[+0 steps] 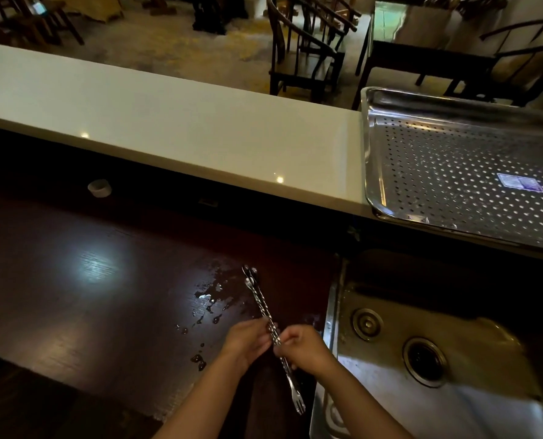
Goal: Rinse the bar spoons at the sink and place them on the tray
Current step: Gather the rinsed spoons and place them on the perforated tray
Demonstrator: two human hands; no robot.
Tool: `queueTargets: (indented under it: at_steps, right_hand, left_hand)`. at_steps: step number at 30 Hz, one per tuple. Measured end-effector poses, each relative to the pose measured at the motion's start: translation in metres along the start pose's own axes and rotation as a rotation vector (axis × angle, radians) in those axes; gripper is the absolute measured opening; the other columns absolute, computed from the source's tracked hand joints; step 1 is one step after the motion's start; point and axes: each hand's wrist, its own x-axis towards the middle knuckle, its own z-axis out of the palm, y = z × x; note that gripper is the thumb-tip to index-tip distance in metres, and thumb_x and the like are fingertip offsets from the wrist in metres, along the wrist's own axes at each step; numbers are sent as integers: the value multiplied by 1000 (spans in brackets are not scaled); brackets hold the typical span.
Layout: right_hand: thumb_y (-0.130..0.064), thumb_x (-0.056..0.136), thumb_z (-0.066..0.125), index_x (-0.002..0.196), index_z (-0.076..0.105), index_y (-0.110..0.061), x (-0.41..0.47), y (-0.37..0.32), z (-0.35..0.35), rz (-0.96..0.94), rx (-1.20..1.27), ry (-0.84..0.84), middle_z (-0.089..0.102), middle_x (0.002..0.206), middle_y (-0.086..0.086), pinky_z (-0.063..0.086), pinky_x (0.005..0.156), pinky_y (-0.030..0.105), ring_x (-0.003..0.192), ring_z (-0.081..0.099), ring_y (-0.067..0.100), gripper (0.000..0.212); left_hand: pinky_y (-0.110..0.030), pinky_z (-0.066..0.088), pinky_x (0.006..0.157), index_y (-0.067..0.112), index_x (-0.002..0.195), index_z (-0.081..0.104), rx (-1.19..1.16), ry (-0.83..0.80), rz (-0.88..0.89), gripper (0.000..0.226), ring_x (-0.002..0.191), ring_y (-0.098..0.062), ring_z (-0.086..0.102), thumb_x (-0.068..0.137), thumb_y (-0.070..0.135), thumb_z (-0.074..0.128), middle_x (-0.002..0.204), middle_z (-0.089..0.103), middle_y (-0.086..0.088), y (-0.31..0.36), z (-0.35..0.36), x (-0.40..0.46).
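- Broadly, a dark wooden table (111,280) carries water drops (210,299), with a steel sink (454,391) at the right.
- Farther right, a perforated tray (454,160) sits on the white ledge.
- Left hand (248,342) and right hand (305,346) each grip the bar spoons (262,304) mid-shaft, above the table beside the sink.

tray (371,147) cut by right edge, bar spoons (260,304) count unclear

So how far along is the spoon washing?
Early or midway, hard to say. Both hands, left hand and right hand, hold the twisted steel bar spoons over the wet dark wooden counter. The perforated steel tray holds none. The steel sink shows no running water.
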Motion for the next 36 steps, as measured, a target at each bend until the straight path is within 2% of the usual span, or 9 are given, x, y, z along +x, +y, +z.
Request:
queueTargets:
  at_steps: [4,9,14,18,21,24,26,30,36]
  right_hand:
    - [-3,79,65,66,57,-19,-8,0,-6,-71,95,11,52,59,-3,39,44,11,50,48,2,22]
    - [-8,79,68,71,60,-18,-15,-7,-16,-175,86,145,53,61,-5,41,57,17,56,50,5,15]
    - [-8,80,68,70,59,-24,-27,-24,-32,-321,120,205,55,64,-6,44,60,17,60,52,4,21]
    - [-4,79,67,73,64,-14,-40,-40,-42,-454,149,267,57,65,-5,43,57,8,61,52,1,12]
    - [-2,79,67,77,65,-8,-50,-55,-52,-531,190,297,58,66,-6,44,59,7,63,54,3,7]
    - [-2,78,68,79,66,-6,-62,-78,-72,-593,246,337,61,68,-5,46,61,8,63,57,0,4]
    - [-3,78,69,76,66,-16,-72,-97,-88,-660,264,382,62,69,-8,48,62,6,63,60,-5,13]
    - [-5,79,68,77,64,-37,-96,-131,-126,-840,269,488,66,73,-14,48,68,4,75,63,-10,32]
    - [-13,79,69,95,72,-20,-119,-162,-186,-934,141,777,70,85,-3,51,70,20,78,63,5,18]
  left_hand:
    - [-21,56,52,4,91,61,-150,-109,24,8,62,-14,72,90,9,54,69,75,-5,-1,-1,0]
    - [-21,49,70,12,86,68,110,-46,276,6,77,-12,64,83,14,64,79,72,-1,17,10,-7]
    - [-12,37,43,15,80,73,370,-22,578,4,39,0,44,78,17,71,45,59,11,46,26,-33]
    - [-11,37,37,7,78,67,374,-161,673,5,34,1,44,82,5,64,54,70,8,66,42,-61]
    - [-9,41,43,7,71,66,483,-240,785,12,43,2,58,82,2,63,51,69,7,89,52,-87]
    - [-12,52,62,9,75,71,536,-314,912,9,72,-7,72,80,3,66,66,74,3,116,68,-115]
    - [-8,50,67,15,82,72,604,-339,1020,10,79,-4,72,81,8,65,74,76,7,133,84,-137]
    - [-8,51,66,26,86,71,616,-372,1194,12,81,-4,71,85,18,62,81,76,11,158,125,-177]
    - [-6,48,58,33,78,72,616,-396,1367,17,74,1,69,83,19,65,78,76,13,184,190,-218]
